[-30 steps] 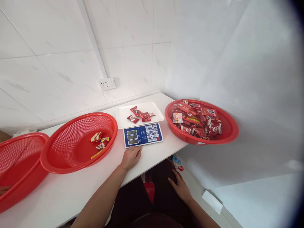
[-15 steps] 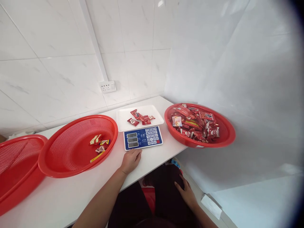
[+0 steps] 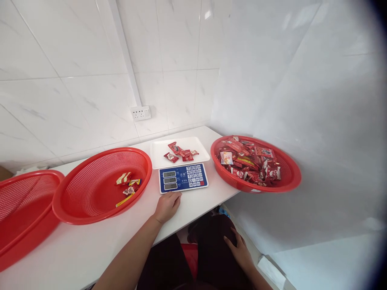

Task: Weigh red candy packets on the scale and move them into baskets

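Observation:
My left hand (image 3: 168, 207) rests on the white table against the front edge of a blue digital scale (image 3: 184, 177). Its fingers are curled together, and I see nothing in them. On the scale's white pan (image 3: 160, 150) lie several red-wrapped snack packets (image 3: 177, 150). My right hand (image 3: 239, 249) lies on my right thigh, below the table's edge, with fingers stretched and apart and nothing held.
Right of the scale, a red basket (image 3: 292, 177) full of mostly red packets overhangs the table edge. To its left, another red basket (image 3: 81, 189) contains a few packets (image 3: 130, 187). A third red basket (image 3: 27, 225) touches that one at far left. Tiled walls stand behind.
The view has shifted slightly, so things sit a little lower and further right. Both hands keep their places, and the packets have not moved.

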`<move>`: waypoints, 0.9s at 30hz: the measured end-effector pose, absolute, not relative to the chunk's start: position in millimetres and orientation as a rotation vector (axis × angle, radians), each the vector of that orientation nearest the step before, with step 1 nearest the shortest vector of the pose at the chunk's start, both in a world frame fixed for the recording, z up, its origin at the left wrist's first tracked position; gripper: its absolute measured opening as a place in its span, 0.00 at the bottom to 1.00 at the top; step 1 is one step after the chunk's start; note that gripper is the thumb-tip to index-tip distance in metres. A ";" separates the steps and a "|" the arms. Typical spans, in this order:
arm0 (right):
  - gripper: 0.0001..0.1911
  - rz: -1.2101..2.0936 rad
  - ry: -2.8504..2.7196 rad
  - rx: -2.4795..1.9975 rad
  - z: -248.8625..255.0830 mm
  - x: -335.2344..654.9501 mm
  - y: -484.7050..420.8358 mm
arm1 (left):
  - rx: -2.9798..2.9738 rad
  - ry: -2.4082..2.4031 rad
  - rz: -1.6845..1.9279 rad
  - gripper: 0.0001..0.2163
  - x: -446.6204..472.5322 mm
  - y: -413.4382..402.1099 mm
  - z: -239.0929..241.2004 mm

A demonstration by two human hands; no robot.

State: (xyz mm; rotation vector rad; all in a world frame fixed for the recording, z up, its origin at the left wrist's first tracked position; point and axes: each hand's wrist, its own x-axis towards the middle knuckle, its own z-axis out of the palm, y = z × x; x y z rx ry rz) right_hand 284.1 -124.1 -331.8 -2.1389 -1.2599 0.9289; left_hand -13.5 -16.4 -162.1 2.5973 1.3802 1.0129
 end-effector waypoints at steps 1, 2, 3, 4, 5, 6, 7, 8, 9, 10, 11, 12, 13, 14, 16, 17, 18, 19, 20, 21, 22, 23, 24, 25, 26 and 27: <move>0.39 0.938 -1.258 -2.142 -330.9 284.3 -124.4 | 2.595 1.380 1.013 0.09 -13.5 -16.6 -161.9; 0.39 0.951 -1.255 -2.147 -330.2 284.4 -124.6 | 2.593 1.381 1.013 0.09 -13.5 -16.8 -161.8; 0.40 0.965 -1.251 -2.155 -329.7 284.6 -124.8 | 2.592 1.381 1.014 0.09 -13.5 -16.9 -161.6; 0.40 0.977 -1.247 -2.163 -329.4 284.7 -124.7 | 2.591 1.381 1.014 0.09 -13.5 -17.1 -161.4; 0.40 0.982 -1.245 -2.169 -329.4 284.9 -124.6 | 2.590 1.381 1.015 0.09 -13.5 -17.2 -161.2; 0.40 0.985 -1.242 -2.175 -329.8 285.2 -124.3 | 2.589 1.378 1.016 0.09 -13.6 -17.2 -160.9; 0.40 0.982 -1.239 -2.177 -330.7 285.7 -124.0 | 2.588 1.375 1.016 0.09 -13.6 -17.3 -160.7; 0.40 0.975 -1.234 -2.174 -332.0 286.3 -123.6 | 2.587 1.371 1.017 0.09 -13.6 -17.3 -160.4; 0.39 0.965 -1.229 -2.167 -333.7 287.1 -123.3 | 2.584 1.367 1.017 0.09 -13.6 -17.3 -160.2; 0.39 0.953 -1.224 -2.158 -335.9 288.0 -123.1 | 2.580 1.363 1.019 0.09 -13.6 -17.3 -160.0; 0.38 0.941 -1.221 -2.150 -338.3 289.0 -122.9 | 2.574 1.359 1.021 0.09 -13.6 -17.3 -159.9; 0.38 0.930 -1.223 -2.141 -340.8 290.0 -122.8 | 2.568 1.353 1.022 0.09 -13.6 -17.3 -159.8; 0.38 0.922 -1.228 -2.134 -343.4 290.9 -122.7 | 2.561 1.349 1.025 0.09 -13.6 -17.3 -159.8; 0.38 0.917 -1.232 -2.129 -345.8 291.8 -122.5 | 2.552 1.345 1.028 0.09 -13.6 -17.2 -159.8; 0.38 0.913 -1.239 -2.120 -349.5 293.2 -122.2 | 2.529 1.341 1.036 0.09 -13.7 -16.9 -159.8; 0.39 0.914 -1.240 -2.120 -350.6 293.5 -122.0 | 2.518 1.340 1.041 0.09 -13.8 -16.7 -159.7; 0.39 0.918 -1.241 -2.123 -351.2 293.4 -121.8 | 2.506 1.337 1.047 0.09 -13.9 -16.4 -159.7; 0.40 0.924 -1.245 -2.126 -351.2 293.0 -121.7 | 2.494 1.333 1.051 0.09 -14.1 -16.2 -159.5; 0.40 0.932 -1.253 -2.130 -350.9 292.1 -121.5 | 2.485 1.325 1.055 0.09 -14.3 -16.1 -159.4; 0.40 0.938 -1.260 -2.138 -350.1 290.8 -121.2 | 2.476 1.315 1.059 0.09 -14.6 -16.0 -159.2; 0.40 0.938 -1.266 -2.149 -349.1 289.1 -120.7 | 2.468 1.305 1.063 0.09 -14.8 -16.0 -159.0; 0.39 0.929 -1.275 -2.155 -347.8 287.1 -120.0 | 2.461 1.295 1.065 0.08 -15.0 -16.1 -158.8; 0.38 0.912 -1.282 -2.154 -346.3 284.8 -118.9 | 2.457 1.284 1.067 0.08 -15.2 -16.4 -158.6; 0.36 0.886 -1.289 -2.148 -344.7 282.4 -117.5 | 2.454 1.272 1.069 0.08 -15.4 -16.9 -158.6; 0.34 0.853 -1.296 -2.137 -343.1 279.8 -115.9 | 2.452 1.260 1.069 0.08 -15.6 -17.5 -158.6; 0.31 0.813 -1.304 -2.122 -341.4 277.2 -114.2 | 2.452 1.248 1.070 0.08 -15.8 -18.1 -158.6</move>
